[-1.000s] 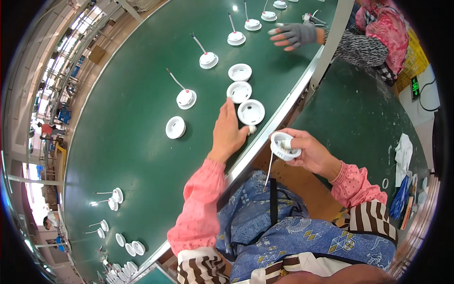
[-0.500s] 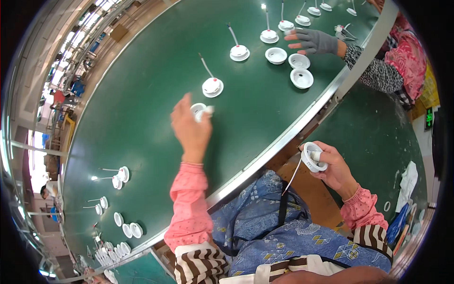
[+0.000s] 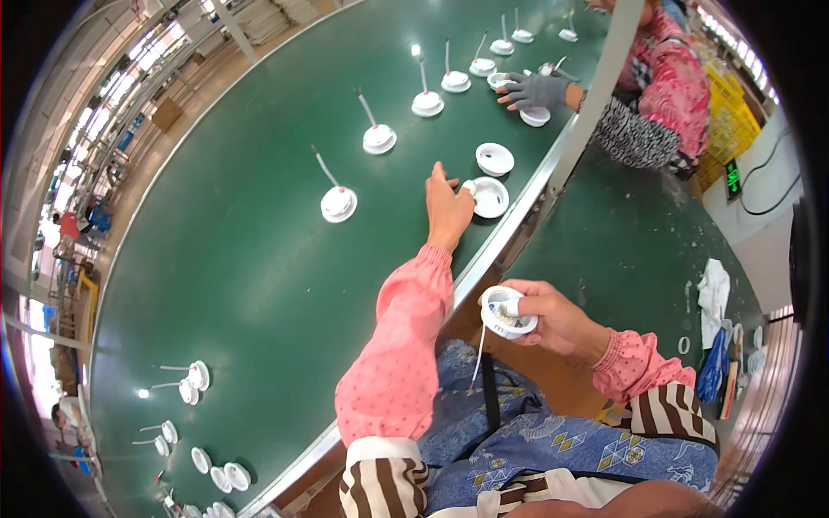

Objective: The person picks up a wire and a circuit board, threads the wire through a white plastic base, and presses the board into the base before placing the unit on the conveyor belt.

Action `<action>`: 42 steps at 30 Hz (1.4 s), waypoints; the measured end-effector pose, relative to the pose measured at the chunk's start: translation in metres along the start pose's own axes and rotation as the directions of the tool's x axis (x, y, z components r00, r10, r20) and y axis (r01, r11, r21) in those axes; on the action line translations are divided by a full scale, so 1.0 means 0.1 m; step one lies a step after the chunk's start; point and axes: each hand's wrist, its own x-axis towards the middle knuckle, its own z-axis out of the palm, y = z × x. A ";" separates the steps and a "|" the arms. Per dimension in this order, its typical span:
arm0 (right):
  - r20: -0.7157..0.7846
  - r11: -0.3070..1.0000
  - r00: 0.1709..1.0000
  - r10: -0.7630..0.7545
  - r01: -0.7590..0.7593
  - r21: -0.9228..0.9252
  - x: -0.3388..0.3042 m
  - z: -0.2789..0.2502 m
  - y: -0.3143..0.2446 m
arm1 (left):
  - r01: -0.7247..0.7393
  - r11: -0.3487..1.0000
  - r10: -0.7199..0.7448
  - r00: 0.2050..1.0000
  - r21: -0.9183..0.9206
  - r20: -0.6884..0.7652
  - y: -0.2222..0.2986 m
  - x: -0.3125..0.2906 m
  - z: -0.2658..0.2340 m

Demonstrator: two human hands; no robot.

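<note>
My right hand (image 3: pixel 557 318) grips a round white lamp housing (image 3: pixel 508 325), its open side up, with a white-covered thumb inside the rim. A thin wire (image 3: pixel 478 358) hangs from it. Over the green table (image 3: pixel 259 259), my left hand (image 3: pixel 449 209) is stretched out with thumb and index finger apart. Its white-covered thumb is at the rim of a shallow white cup (image 3: pixel 490 198); whether it touches cannot be told. Another white cup (image 3: pixel 495 159) lies just beyond. Left of the hand stands a white round lamp (image 3: pixel 338 204) with an upright wire.
More wired lamps (image 3: pixel 378 139) stand in a row toward the back. A co-worker's grey-gloved hand (image 3: pixel 537 91) is over white cups at the far right. A metal edge (image 3: pixel 492 250) runs along the table. At far left lie white rings (image 3: pixel 237 476) and wired lamps (image 3: pixel 198 375).
My left hand has moved right, from a white cup in the middle to the cups near the metal edge. The right hand still holds the housing. The whole view has shifted.
</note>
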 end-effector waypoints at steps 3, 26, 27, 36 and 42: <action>-0.044 1.000 0.999 -0.022 0.022 -0.020 -0.11 0.02 -0.05 | -0.016 0.989 0.018 1.000 -0.150 0.015 -0.11 0.25 0.21; 0.300 0.937 0.949 -0.093 0.186 -0.296 0.28 0.43 0.08 | 0.160 0.908 -0.071 0.970 -0.387 0.234 0.75 -2.63 -1.48; 0.318 0.957 0.947 -0.047 0.134 -0.258 0.29 0.49 0.14 | 0.187 0.901 -0.109 0.971 -0.392 0.214 0.71 -2.70 -1.46; 0.590 0.801 0.803 -0.087 0.408 -0.437 0.21 0.70 0.33 | 0.181 0.907 -0.196 0.981 -0.381 -0.001 0.82 -3.15 -1.51; 0.640 0.739 0.768 0.002 0.431 -0.519 0.42 0.71 0.52 | 0.174 0.934 -0.180 0.984 -0.312 0.011 0.95 -3.23 -1.62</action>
